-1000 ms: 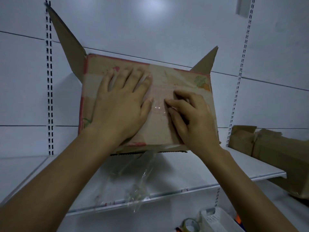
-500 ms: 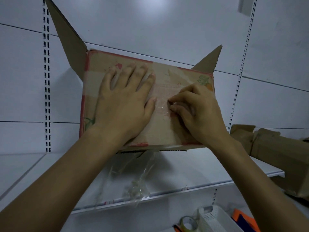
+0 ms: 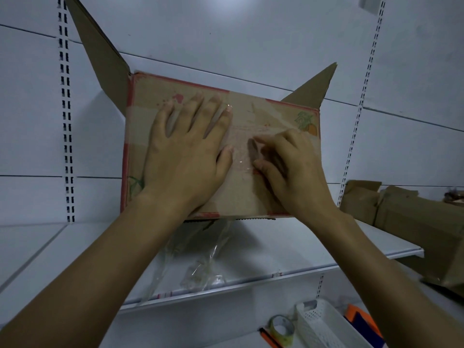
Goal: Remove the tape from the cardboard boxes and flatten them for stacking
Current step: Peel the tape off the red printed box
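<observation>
1. The cardboard box [image 3: 266, 114] stands on a white metal shelf [image 3: 62, 247] against the slotted back wall. A broad, red-edged face of it is turned up toward us.
2. Two flaps stick out behind it: a long left flap [image 3: 100, 51] rising high, and a shorter right flap [image 3: 311, 89] pointing up and to the right.
3. The left hand [image 3: 185, 151] lies flat on the left half of that face, with its fingers straight and spread and its palm pressing down.
4. The right hand [image 3: 293, 169] rests on the right half with its fingers curled. Its thumb and forefinger tips are down on the clear tape [image 3: 239, 156] that runs across the middle of the face.
5. We cannot tell whether those fingertips have an edge of the tape pinched (the hand is blurred there).
6. The two hands sit close together but apart, with a glossy patch of tape showing between them.
7. A crumpled clear film [image 3: 200, 262] hangs from under the box's near edge, over the shelf front.
8. More brown cardboard [image 3: 414, 222] lies on the shelf well to the right.
9. On the lower level we see a tape roll [image 3: 282, 327] just beside a white perforated basket [image 3: 324, 322].
</observation>
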